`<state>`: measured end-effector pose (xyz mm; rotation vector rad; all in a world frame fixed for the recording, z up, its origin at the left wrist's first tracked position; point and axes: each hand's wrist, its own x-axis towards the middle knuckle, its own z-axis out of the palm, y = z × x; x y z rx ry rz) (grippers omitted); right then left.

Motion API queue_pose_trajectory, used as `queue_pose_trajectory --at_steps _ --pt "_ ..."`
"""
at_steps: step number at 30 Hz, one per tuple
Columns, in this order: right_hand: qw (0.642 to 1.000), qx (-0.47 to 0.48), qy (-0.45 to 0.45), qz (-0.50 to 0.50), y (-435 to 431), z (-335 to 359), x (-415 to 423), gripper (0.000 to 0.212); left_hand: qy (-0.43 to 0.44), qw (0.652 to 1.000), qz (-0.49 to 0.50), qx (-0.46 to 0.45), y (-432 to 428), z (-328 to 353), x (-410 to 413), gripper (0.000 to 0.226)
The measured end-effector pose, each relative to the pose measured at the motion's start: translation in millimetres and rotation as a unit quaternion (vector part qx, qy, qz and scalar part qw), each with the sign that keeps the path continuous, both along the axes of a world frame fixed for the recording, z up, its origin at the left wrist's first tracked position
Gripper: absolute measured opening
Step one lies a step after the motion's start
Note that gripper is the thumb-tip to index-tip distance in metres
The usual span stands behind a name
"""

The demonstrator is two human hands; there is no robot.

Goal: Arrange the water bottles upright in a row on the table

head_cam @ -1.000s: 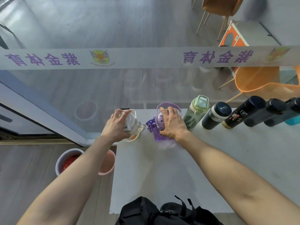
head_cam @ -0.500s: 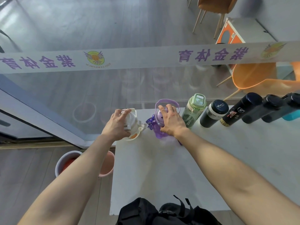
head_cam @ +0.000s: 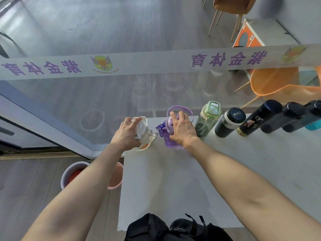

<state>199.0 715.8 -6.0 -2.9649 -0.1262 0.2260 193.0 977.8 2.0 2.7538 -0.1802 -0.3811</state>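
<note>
Along the far edge of the white table (head_cam: 173, 185) stands a row of upright bottles. My left hand (head_cam: 126, 134) grips the top of the white bottle (head_cam: 145, 134) at the row's left end. My right hand (head_cam: 182, 130) grips the lid of the purple bottle (head_cam: 166, 134) with a looped handle beside it. Further right stand a green bottle (head_cam: 207, 120), a dark bottle with a white band (head_cam: 229, 122), a black printed bottle (head_cam: 257, 119), two more dark bottles (head_cam: 288, 117) and a teal bottle (head_cam: 314, 126) at the frame edge.
A glass wall with a frosted printed band (head_cam: 156, 65) runs just behind the row. A black backpack (head_cam: 173, 230) lies at the table's near edge. Two bins (head_cam: 74, 173) stand on the floor left of the table. Orange chairs (head_cam: 278, 82) are beyond the glass.
Both hands stay on the same two bottles. The view has shifted slightly, and the purple bottle stands a bit nearer the green one.
</note>
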Motion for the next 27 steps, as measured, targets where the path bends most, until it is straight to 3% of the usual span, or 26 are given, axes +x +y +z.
queue_pose_trajectory --at_steps 15,22,25,27 --pt "0.999 0.030 0.024 -0.033 1 2 7 0.109 0.021 1.000 -0.012 -0.021 10 -12 15 0.124" --pt "0.999 0.034 0.029 -0.018 -4 14 1 0.121 0.008 0.998 -0.046 0.042 9 -2 17 0.136" --pt "0.999 0.045 0.012 -0.005 -13 29 -7 0.108 -0.006 0.995 -0.068 0.068 3 15 12 0.137" --pt "0.999 0.043 -0.007 -0.003 -16 37 -11 0.090 -0.063 0.994 -0.064 0.065 -7 30 9 0.122"
